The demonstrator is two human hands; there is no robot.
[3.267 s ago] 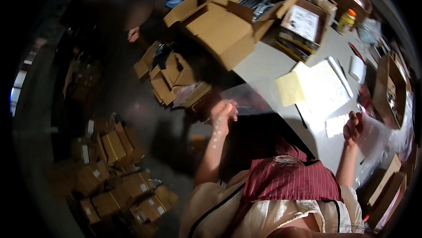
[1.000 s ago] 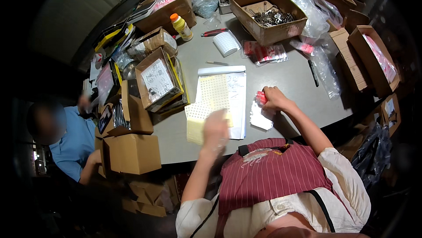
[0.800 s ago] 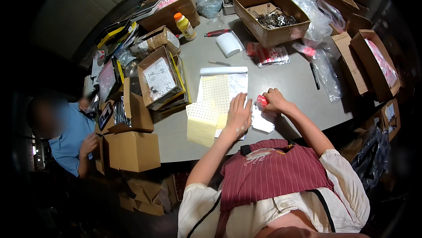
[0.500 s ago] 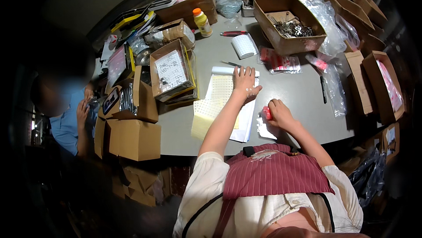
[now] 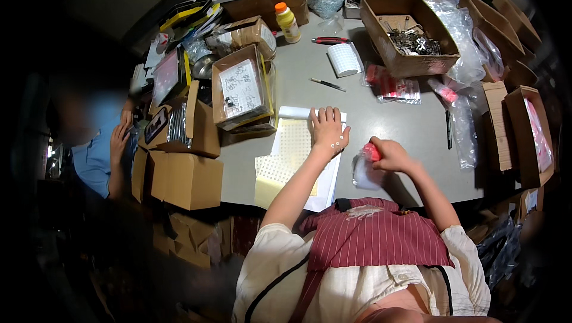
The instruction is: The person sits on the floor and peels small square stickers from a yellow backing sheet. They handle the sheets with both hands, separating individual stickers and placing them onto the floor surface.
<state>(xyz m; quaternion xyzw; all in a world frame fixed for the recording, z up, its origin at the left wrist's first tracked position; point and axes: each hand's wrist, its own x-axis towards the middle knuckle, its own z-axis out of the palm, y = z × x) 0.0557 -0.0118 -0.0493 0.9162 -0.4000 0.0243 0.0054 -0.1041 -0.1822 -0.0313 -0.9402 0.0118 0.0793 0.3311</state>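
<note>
My left hand (image 5: 328,132) lies flat with fingers stretched over the top of a stack of white paper (image 5: 325,186). Several small round white stickers dot the back of this hand near the thumb. Beside it on the stack lie yellowish sheets of round stickers (image 5: 292,155). To the right, my right hand (image 5: 392,155) is closed on a small plastic bag with a red part (image 5: 371,152) at the fingertips. The bag's clear lower part (image 5: 365,177) hangs over the grey table and looks blurred. What the bag contains is unclear.
Beyond the paper lie a pen (image 5: 328,84), a white sticker roll (image 5: 344,61) and red-printed bags (image 5: 393,84). An open carton of metal parts (image 5: 411,37) stands at the back right. Cartons (image 5: 241,90) crowd the left, where a co-worker in blue (image 5: 98,156) sits.
The paper stack and my left hand have slid nearer to me, away from the pen. My right hand still holds the bag, now turned differently. The whole view has shifted slightly.
</note>
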